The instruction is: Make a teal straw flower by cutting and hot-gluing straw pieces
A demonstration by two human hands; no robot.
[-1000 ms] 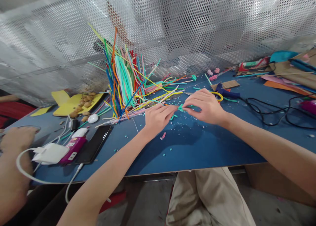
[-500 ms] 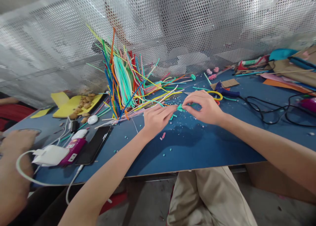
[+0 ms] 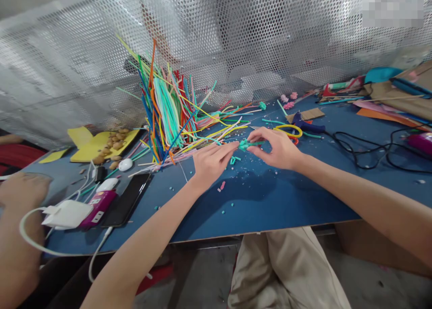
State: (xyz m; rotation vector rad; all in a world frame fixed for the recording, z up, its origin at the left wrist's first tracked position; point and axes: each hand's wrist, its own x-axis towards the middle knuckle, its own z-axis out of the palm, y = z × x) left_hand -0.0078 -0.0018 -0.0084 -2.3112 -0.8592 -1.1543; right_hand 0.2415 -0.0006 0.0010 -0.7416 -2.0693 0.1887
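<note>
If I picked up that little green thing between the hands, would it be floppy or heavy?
The green thing is probably light, since it looks tiny beside the left hand and right hand. It may be bendy, as its stem looks thin like the coloured sticks, some of which curve. It probably wouldn't roll far: its end looks bumpy.

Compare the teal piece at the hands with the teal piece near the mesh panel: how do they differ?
The held teal piece is between the left hand and right hand; the far teal piece lies untouched on the table. A straight strand appears to extend from the held teal piece; the far teal piece looks like a compact clump. Both share the teal colour.
</note>
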